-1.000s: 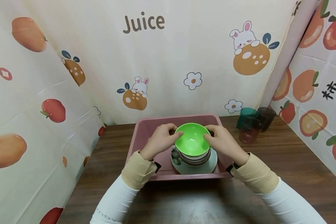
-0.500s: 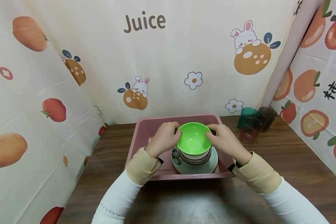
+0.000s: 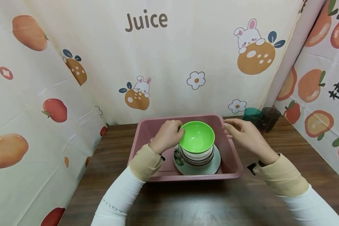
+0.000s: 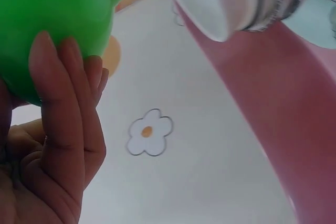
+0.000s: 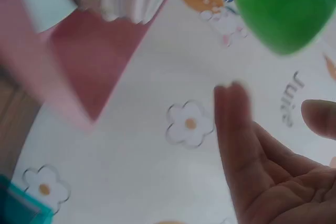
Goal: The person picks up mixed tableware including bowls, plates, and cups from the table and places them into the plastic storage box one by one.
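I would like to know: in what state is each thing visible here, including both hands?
Green bowl: empty, held above the bowl stack
Bowl stack: standing on the plate
Plate: inside the pink tub
Pink tub: upright on the table
Teal cup: standing, partly hidden
Dark cup: standing, partly hidden
Left hand: gripping the green bowl
Right hand: holding nothing

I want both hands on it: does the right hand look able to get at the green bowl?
Probably yes: the right hand looks empty, and nothing visible stands between it and the green bowl.
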### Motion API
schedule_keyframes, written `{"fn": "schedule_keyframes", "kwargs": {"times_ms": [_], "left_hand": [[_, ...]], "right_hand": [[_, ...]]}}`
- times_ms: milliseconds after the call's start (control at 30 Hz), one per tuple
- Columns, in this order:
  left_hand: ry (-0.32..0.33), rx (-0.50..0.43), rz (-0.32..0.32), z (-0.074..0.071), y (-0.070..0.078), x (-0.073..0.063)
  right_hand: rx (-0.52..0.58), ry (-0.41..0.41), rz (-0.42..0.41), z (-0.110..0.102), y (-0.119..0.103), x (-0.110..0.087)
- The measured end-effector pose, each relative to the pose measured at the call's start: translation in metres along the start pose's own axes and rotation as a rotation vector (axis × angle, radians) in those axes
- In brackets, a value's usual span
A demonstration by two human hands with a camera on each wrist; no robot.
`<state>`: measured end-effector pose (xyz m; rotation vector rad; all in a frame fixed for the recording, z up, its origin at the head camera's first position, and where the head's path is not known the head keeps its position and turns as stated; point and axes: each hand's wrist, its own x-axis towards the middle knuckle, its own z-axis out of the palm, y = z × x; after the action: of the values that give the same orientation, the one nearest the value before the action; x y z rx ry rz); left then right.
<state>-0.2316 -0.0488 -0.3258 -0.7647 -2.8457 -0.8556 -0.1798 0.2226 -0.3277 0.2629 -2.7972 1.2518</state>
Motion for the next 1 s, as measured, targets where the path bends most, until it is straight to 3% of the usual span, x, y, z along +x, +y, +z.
{"fn": "schedule_keyframes", "kwargs": {"times_ms": [200, 500, 700, 1000], "left_hand": [[-0.015, 0.041, -0.012, 0.011, -0.01, 0.006], [-0.071, 0.086, -0.012, 0.032, -0.022, 0.012], [-0.061, 0.106, 0.006, 0.036, -0.024, 0.012], [-0.097, 0.124, -0.04, 0.042, -0.03, 0.017]], "right_hand": [[-0.093, 0.009, 0.028, 0.0, 0.028, -0.003], [-0.111, -0.044, 0.033, 0.036, 0.068, 0.003], [-0.115, -0.027, 0.034, 0.049, 0.079, 0.002], [-0.121, -0.017, 0.058, 0.053, 0.078, 0.003]]}}
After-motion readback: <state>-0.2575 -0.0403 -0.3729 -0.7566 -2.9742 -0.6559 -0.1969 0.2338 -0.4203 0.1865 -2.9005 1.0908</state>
